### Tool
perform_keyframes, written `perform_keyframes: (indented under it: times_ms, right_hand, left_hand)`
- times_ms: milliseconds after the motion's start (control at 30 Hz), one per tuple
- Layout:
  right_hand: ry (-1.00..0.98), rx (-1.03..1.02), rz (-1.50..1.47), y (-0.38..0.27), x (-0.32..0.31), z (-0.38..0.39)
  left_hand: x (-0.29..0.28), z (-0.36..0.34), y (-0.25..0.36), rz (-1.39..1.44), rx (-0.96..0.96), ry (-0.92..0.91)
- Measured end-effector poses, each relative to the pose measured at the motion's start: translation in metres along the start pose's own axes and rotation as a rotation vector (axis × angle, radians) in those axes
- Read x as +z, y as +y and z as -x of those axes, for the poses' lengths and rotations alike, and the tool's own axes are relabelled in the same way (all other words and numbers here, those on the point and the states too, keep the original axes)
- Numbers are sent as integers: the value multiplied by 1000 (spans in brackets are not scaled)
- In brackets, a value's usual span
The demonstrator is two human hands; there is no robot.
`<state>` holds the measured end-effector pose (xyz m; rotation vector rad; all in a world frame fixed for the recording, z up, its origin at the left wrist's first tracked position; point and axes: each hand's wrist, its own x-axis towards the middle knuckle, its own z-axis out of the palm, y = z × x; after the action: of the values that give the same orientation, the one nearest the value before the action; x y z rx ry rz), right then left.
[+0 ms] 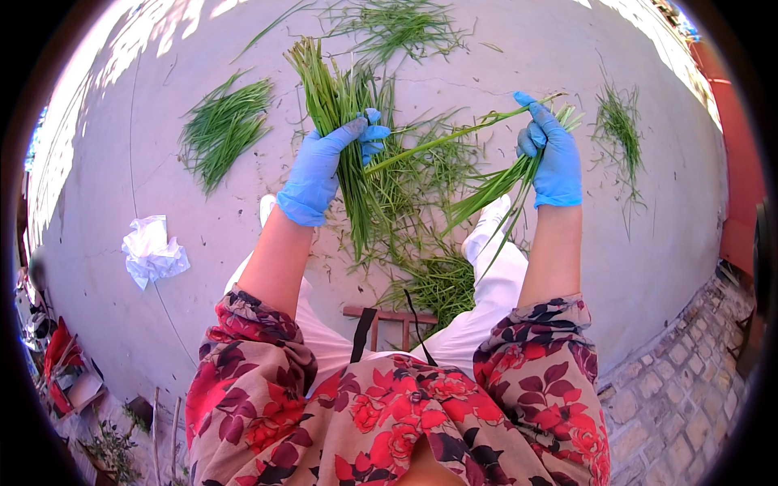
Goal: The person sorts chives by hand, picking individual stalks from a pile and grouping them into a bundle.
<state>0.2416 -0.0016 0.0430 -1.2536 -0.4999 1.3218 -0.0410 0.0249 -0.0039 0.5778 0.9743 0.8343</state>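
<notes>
My left hand (pixel 328 166) in a blue glove is closed round a thick upright bunch of long green leaves (pixel 320 85). My right hand (pixel 549 158), also gloved, grips a smaller cluster of green leaves (pixel 494 182), its index finger lying along a longer pale-green stalk (pixel 446 142) that stretches across toward the left bunch. Loose cut greens (pixel 429 174) are strewn on the concrete below both hands, with a denser heap (pixel 433 287) between my legs.
Separate piles of greens lie at left (pixel 223 130), far side (pixel 389 28) and right (pixel 620 134). A crumpled white plastic bag (pixel 156 251) is on the left. A reddish low frame (pixel 389 317) is beneath me. A red wall (pixel 729 162), cobbles (pixel 664 373) and left-side clutter (pixel 69 364) border the area.
</notes>
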Motion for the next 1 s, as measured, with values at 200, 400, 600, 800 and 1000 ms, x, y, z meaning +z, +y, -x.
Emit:
perform_keyframes:
  times_ms: [200, 400, 600, 800, 1000]
  right_hand:
    - [125, -167, 79, -9, -24, -8]
    - [209, -58, 571, -12, -15, -3]
    - [204, -252, 613, 12, 13, 2]
    - [-209, 302, 377, 26, 46, 17]
    - [-274, 193, 495, 28, 47, 20]
  left_hand:
    - [-15, -3, 11, -32, 145, 94]
    - [-13, 1, 16, 172, 40, -70]
    - [16, 11, 7, 33, -107, -402]
    - [36, 17, -11, 57, -181, -437]
    - [36, 14, -15, 83, -258, -464]
